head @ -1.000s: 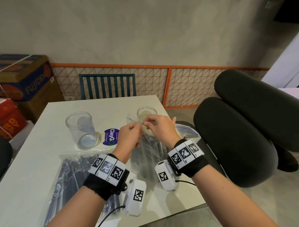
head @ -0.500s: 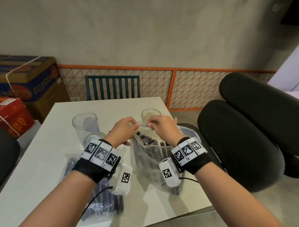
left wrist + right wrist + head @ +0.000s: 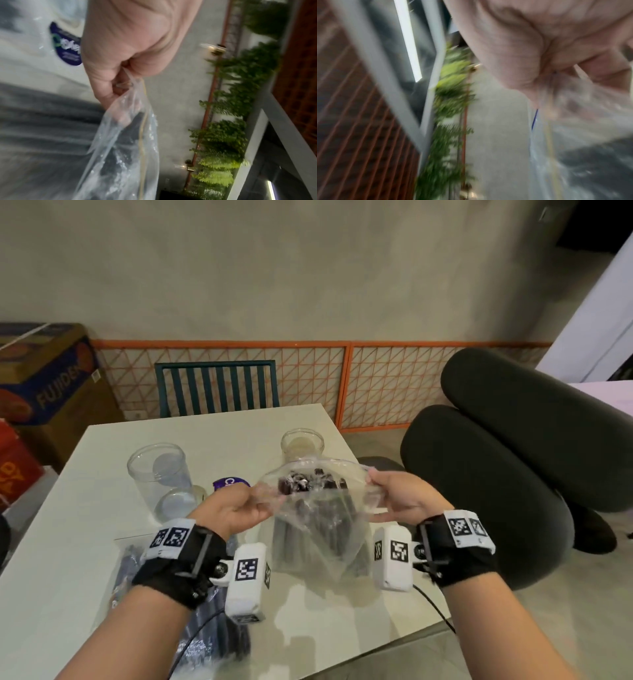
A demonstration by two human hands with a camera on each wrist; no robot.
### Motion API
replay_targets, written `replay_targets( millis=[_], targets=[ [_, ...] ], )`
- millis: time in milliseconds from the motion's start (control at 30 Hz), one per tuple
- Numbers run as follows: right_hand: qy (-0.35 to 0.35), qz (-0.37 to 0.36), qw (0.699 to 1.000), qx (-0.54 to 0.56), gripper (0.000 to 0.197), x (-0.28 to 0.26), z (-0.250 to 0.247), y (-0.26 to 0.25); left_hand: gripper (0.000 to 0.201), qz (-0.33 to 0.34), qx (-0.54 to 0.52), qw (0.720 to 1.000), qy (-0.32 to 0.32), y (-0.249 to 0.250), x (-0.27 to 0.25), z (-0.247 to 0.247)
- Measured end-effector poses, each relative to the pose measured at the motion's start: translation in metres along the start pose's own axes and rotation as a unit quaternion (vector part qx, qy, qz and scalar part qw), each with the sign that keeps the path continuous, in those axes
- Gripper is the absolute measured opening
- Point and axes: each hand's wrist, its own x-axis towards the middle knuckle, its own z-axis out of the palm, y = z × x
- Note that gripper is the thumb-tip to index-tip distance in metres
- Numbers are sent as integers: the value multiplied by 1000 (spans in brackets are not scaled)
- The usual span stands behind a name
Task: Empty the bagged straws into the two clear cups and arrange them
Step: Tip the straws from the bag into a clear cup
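Observation:
A clear zip bag [image 3: 318, 529] full of dark straws [image 3: 308, 486] stands upright over the table, its mouth pulled wide. My left hand [image 3: 239, 508] pinches the bag's left rim, and the left wrist view shows the fingers closed on the plastic [image 3: 123, 83]. My right hand [image 3: 394, 494] grips the right rim, seen blurred in the right wrist view [image 3: 573, 94]. A wide clear cup [image 3: 159, 474] stands at the left behind my left hand. A smaller clear cup [image 3: 302, 445] stands just behind the bag. A second bag of dark straws [image 3: 212, 642] lies flat under my left forearm.
A purple sticker [image 3: 229, 482] lies on the white table [image 3: 239, 433] between the cups. A black padded chair [image 3: 496, 474] crowds the table's right edge. A teal chair [image 3: 215, 386] stands at the far side, and cardboard boxes [image 3: 44, 385] sit at the left.
The bag went from lying sealed between my pinching fingers to standing upright with its mouth pulled apart. Both hands moved outward and towards me, and the straw tops now show.

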Motion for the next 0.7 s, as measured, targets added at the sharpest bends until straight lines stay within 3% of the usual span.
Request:
replay_targets(
  millis=[100,133,167,267,300,400,467,533,600,633,700],
  targets=[
    [21,85,991,97,18,36,-2,20,13,-40,-25,998,-46,-9,-6,5],
    [18,87,992,91,7,48,-1,26,15,-51,-22,996,-64,-12,-10,9],
    [10,82,993,81,9,54,-1,30,23,-55,-3,996,-74,-15,-12,10],
    [14,65,996,58,27,38,6,25,21,-18,97,995,-30,-19,-23,18],
    [31,50,998,16,41,30,8,24,21,3,113,994,-1,-20,-22,19],
    [78,12,971,-226,98,3,10,26,35,42,49,996,57,-24,-14,20],
    [70,-15,960,-271,99,-9,12,32,37,59,-36,995,74,-30,-11,23],
    [9,-14,983,-182,75,-11,17,39,34,72,-95,991,65,-36,-11,30],
    [-27,-35,999,-19,43,-3,20,45,30,71,-143,987,34,-40,-17,34],
    [-35,-41,995,80,31,4,20,49,26,65,-180,981,14,-40,-20,35],
    [-70,-14,956,285,19,15,16,60,31,40,-267,963,-18,-40,-22,29]
  ],
)
